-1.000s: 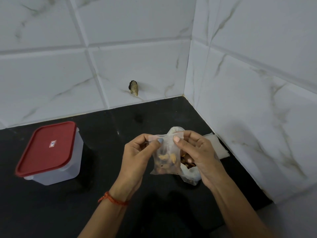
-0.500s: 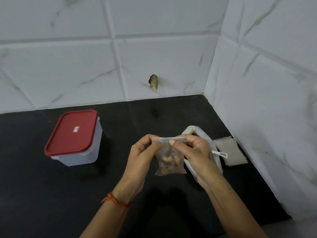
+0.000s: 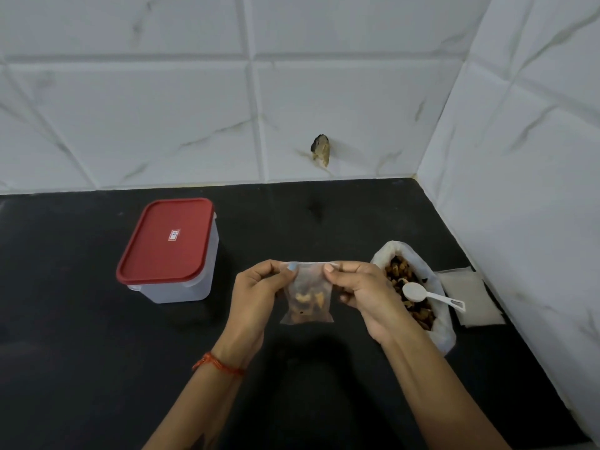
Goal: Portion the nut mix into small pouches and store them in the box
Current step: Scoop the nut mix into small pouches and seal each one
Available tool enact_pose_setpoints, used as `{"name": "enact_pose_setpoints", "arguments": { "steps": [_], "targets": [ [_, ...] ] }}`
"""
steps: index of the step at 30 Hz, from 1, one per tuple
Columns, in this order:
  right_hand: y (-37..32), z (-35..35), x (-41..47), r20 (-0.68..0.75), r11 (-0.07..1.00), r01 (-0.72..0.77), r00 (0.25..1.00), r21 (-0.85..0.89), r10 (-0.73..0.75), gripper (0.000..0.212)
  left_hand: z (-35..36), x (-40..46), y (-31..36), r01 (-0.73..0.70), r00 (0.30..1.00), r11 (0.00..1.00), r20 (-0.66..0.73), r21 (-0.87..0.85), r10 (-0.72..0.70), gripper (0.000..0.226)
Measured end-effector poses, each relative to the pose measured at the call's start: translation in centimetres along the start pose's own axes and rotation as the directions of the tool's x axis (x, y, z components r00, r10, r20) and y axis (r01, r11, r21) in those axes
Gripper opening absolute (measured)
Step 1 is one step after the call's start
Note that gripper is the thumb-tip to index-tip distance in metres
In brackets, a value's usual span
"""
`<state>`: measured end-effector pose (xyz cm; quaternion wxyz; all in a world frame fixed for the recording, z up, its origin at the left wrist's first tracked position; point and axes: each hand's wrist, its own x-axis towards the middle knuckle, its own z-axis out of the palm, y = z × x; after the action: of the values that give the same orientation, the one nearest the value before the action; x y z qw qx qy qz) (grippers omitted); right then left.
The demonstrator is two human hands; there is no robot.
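Both hands, left hand and right hand, pinch the top corners of a small pouch of nuts above the counter; the box stands lidded toward its left edge

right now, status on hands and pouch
Both hands, left and right, pinch the pouch top. Nuts inside. Box lidded. Nothing in the way.

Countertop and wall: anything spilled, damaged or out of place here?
No spill shows on the black countertop. The one oddity is a dark, ragged patch on the back wall tile just above the counter, like a chip or stuck debris; I can't tell which.
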<state>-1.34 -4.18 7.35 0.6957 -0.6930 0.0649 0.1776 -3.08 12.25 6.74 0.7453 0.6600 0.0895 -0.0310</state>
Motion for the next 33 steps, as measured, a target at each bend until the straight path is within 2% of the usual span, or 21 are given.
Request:
{"name": "enact_pose_setpoints", "arguments": {
  "steps": [7,10,14,17,22,27,33],
  "targets": [
    [0.5,0.7,2.8,0.013,0.997,-0.026,1.000,-0.067,0.027,0.022,-1.7,2.4,-0.7,0.122,0.992,0.992,0.008,0.039,-0.123,0.019],
    [0.6,1.5,4.4,-0.037,0.997,-0.001,0.999,-0.083,-0.002,0.020,-2.1,4.1,-1.8,0.120,0.991,0.985,-0.071,0.122,-0.112,0.016],
    [1.0,2.5,7.7,-0.132,0.993,0.071,0.988,-0.097,-0.083,0.021,-2.4,7.1,-2.8,0.029,0.979,0.928,-0.200,0.371,0.049,0.012],
    [1.3,3.3,11.0,-0.193,0.984,0.078,0.975,-0.159,-0.108,0.017,-2.4,9.3,-2.8,-0.044,0.942,0.877,-0.274,0.479,0.196,0.018],
    [0.9,4.8,16.4,-0.256,0.969,0.090,0.955,-0.232,-0.150,0.012,-3.1,14.3,-3.4,-0.096,0.901,0.750,-0.263,0.654,0.344,0.016],
    [0.8,6.2,21.7,-0.261,0.930,0.072,0.949,-0.361,-0.175,0.012,-4.2,19.3,-4.0,0.015,0.890,0.731,-0.342,0.683,0.301,0.007],
    [1.8,7.3,25.3,-0.199,0.826,0.119,0.942,-0.551,-0.269,0.013,-5.0,22.5,-4.8,0.153,0.874,0.684,-0.420,0.713,0.243,0.014]
  ]
}}
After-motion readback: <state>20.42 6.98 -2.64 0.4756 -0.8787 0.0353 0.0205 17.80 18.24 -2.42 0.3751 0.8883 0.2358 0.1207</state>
